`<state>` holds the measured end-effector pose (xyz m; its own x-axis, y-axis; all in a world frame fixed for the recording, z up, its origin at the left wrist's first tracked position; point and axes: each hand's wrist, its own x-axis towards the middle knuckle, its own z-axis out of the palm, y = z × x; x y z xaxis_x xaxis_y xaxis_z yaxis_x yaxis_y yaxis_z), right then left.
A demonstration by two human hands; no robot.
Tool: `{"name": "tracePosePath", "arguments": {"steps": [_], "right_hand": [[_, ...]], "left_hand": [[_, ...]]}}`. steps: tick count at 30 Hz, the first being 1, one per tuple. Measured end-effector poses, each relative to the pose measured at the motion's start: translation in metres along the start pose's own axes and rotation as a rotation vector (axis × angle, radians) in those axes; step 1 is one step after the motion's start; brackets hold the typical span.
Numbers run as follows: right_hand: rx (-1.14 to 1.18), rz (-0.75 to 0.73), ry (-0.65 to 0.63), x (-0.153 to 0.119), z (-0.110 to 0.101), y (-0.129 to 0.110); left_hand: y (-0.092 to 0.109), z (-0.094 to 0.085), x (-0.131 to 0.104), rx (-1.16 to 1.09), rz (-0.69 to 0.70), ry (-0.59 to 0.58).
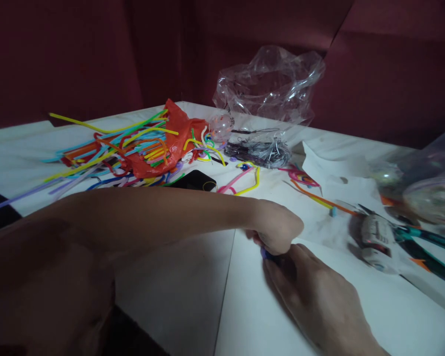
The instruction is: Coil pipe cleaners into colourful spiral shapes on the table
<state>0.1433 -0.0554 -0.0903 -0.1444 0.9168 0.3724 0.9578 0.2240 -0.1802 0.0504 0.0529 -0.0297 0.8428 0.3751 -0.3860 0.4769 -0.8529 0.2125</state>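
Note:
My left hand (pixel 278 226) reaches in from the left with its fingers curled into a fist. Right against it, my right hand (pixel 317 291) is closed, thumb and fingers pressed together. A small purple-blue piece (pixel 267 254) shows where the two hands meet, pinched between them. Most of it is hidden by the fingers, so its kind is unclear. Both hands are just above the white tabletop (pixel 252 316).
Colourful pipe cleaners (pixel 133 148) spill from a red plastic bag (pixel 181 128). A black flat object (pixel 195 180) lies near my left forearm. Behind are a clear plastic bag (pixel 270 84) and bundled dark wire (pixel 259 152). Teal-handled pliers (pixel 426 242) lie right, by a white container (pixel 378 242).

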Motion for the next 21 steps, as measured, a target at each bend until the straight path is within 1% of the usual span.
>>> {"name": "tracePosePath", "arguments": {"steps": [4,7,9,13,14,15,16,18,21], "right_hand": [[-0.016,0.013,0.004,0.001,0.000,-0.001],[-0.009,-0.005,0.020,0.001,-0.001,-0.002],[-0.007,-0.042,0.049,0.002,-0.001,-0.002],[-0.029,-0.103,0.084,0.001,-0.001,-0.001],[-0.029,-0.105,0.089,0.001,-0.001,0.000],[-0.027,-0.106,0.093,0.001,0.000,0.000],[-0.023,-0.107,0.100,0.002,0.000,0.000],[-0.018,-0.116,0.112,0.002,0.000,0.000],[-0.022,-0.131,0.112,0.002,-0.001,0.000]], "left_hand": [[0.002,0.001,-0.003,-0.056,-0.070,0.017],[0.004,0.002,-0.005,-0.062,-0.077,0.046],[0.004,0.001,-0.008,-0.066,-0.076,0.036],[0.000,-0.005,-0.015,-0.107,-0.051,-0.041],[-0.002,-0.005,-0.018,-0.106,-0.045,-0.028],[-0.003,-0.004,-0.021,-0.097,-0.041,0.021],[-0.005,-0.001,-0.025,-0.077,-0.038,0.094],[-0.007,0.010,-0.034,-0.021,-0.014,0.291],[-0.009,0.036,-0.049,0.073,0.082,0.370]]}}
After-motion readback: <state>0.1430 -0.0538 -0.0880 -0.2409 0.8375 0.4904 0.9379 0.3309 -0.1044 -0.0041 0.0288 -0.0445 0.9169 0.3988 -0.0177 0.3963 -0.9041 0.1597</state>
